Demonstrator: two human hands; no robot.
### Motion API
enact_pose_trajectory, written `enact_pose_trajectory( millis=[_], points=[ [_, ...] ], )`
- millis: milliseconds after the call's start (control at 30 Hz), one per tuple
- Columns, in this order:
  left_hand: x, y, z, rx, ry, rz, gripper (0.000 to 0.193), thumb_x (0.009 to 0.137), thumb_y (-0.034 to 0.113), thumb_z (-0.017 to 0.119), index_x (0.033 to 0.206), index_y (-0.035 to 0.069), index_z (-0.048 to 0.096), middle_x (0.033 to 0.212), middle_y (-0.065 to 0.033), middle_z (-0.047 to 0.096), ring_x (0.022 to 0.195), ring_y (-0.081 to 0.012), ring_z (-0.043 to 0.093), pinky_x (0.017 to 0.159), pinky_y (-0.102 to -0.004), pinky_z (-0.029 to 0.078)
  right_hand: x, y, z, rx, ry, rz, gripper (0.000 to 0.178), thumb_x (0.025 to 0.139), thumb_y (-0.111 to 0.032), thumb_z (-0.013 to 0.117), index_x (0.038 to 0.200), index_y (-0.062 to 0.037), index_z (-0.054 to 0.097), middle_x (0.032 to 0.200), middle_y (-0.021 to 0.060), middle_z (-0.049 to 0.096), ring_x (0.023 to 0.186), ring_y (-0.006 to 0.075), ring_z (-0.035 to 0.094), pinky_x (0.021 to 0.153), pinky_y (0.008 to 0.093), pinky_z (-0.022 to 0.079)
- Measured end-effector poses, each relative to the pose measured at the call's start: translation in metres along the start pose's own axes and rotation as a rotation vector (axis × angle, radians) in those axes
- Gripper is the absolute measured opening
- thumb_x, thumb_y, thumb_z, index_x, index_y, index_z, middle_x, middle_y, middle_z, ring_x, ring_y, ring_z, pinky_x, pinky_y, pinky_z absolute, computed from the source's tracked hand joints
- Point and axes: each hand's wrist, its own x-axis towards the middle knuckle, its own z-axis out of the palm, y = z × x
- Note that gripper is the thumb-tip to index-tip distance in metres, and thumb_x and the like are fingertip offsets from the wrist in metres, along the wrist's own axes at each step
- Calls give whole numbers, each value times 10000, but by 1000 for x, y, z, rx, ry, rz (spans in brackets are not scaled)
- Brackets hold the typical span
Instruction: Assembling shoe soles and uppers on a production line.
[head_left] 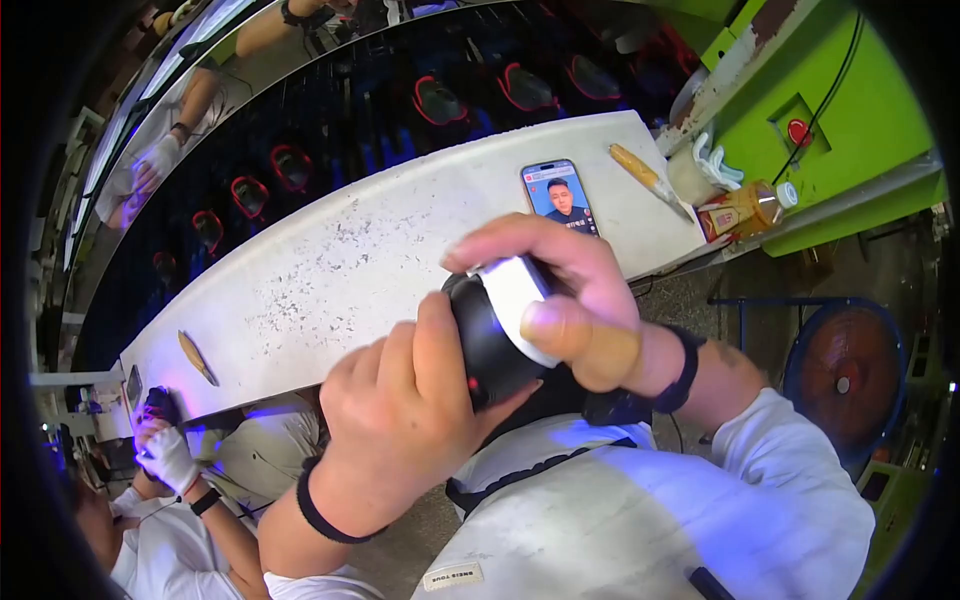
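Observation:
Close to my chest, both hands hold a rounded black piece [484, 340] with a smooth white band [512, 292] over one side. It could be part of a shoe, but its kind cannot be made out. My left hand [400, 400] wraps the black side, fingers bent around it and a small red spot showing near its fingers. Over the white band lies the thumb of my right hand [580, 300], while its fingers arch across the far end. Motion smears the right thumb and fingertips somewhat. The underside of the piece is hidden by my palms.
A white ledge [340, 270] bears a phone [558, 195], a wooden-handled tool [645, 178], and another one [197, 356]. A bottle [750, 210] stands right. Beyond, a dark line carries several red-rimmed pieces [438, 100]. A co-worker's gloved hand [170, 460] is left; a fan [843, 384] right.

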Motion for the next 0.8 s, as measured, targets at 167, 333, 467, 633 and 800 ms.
enact_pose_trajectory(
  millis=[167,333,467,633,800],
  points=[
    [-10,9,6,112,127,15,821,619,525,881,1087,-92,610,739,-92,613,500,-232,584,466,-321,466,6,15,1,-43,-130,-241,614,841,-377,637,1256,68,562,1123,185,631,993,248,614,901,344,474],
    [-6,7,7,155,98,176,838,727,646,745,1036,-124,635,631,-58,565,467,-197,542,440,-298,387,15,10,-22,-322,-438,-369,818,813,-476,620,1391,80,459,1381,293,483,1291,457,489,1114,546,366],
    [-2,-26,4,-153,100,327,813,810,744,601,917,-57,688,666,-59,535,509,-189,472,491,-316,410,-5,3,-18,-374,-380,-376,985,756,-693,668,1367,57,487,1340,304,511,1229,457,543,1026,545,452],
    [-51,-63,13,-680,260,-298,760,944,697,431,1191,0,601,1223,-234,590,1133,-331,574,954,-439,455,-5,50,-14,-749,-186,-373,922,620,-300,875,1406,-41,471,1231,191,600,1084,395,622,919,469,505],
    [-72,-75,-16,-474,-130,-503,1040,490,700,873,1204,17,548,1467,-285,378,1367,-400,403,1099,-442,337,-3,92,12,-803,-255,-28,1075,591,-343,878,1501,-87,367,1161,163,606,1007,388,620,869,460,505]
  ],
)
